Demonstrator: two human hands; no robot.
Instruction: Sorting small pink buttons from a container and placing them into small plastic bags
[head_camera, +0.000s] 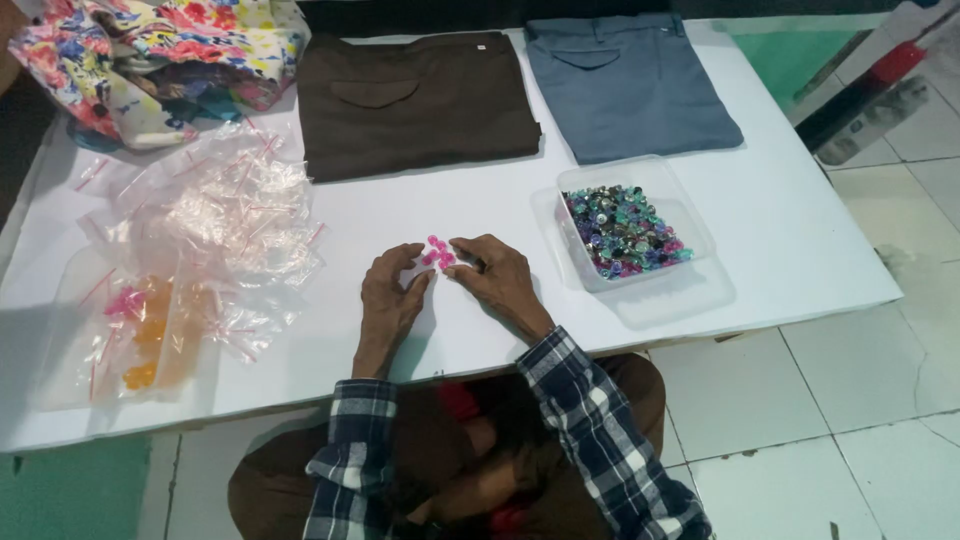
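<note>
While both hands rest on the white table, this is how things lie:

Pink beads (437, 252): a small cluster on the table top, between the two sets of fingertips, just ahead of them and near the table's middle.

Left hand (392, 296): lies on the table with its fingers curled loosely upward; the fingertips sit just left of and below the beads. Whether they pinch a bead I cannot tell.

Right hand (497, 274): palm down, fingers bent and reaching left; the fingertips touch or nearly touch the right edge of the beads. No firm grasp shows; whether a bead is held I cannot tell.

Sleeves (590, 420): blue and white plaid, on both forearms at the table's near edge.

Tray (690, 215): clear plastic, to the right of the right hand, filled with mixed shiny beads in blue, green, pink and silver.

Bags (230, 200): a heap of small clear bags with red strips, left of the left hand, well apart from the beads.

Flat tub (75, 345): clear, at the near left, with orange and pink pieces inside.

Brown trousers (415, 105): folded, at the far middle.

Grey trousers (630, 85): folded, just right of the brown pair.

Floral cloth (160, 50): bunched at the far left corner.

Table (800, 240): white, low, standing on a pale tiled floor.
</note>
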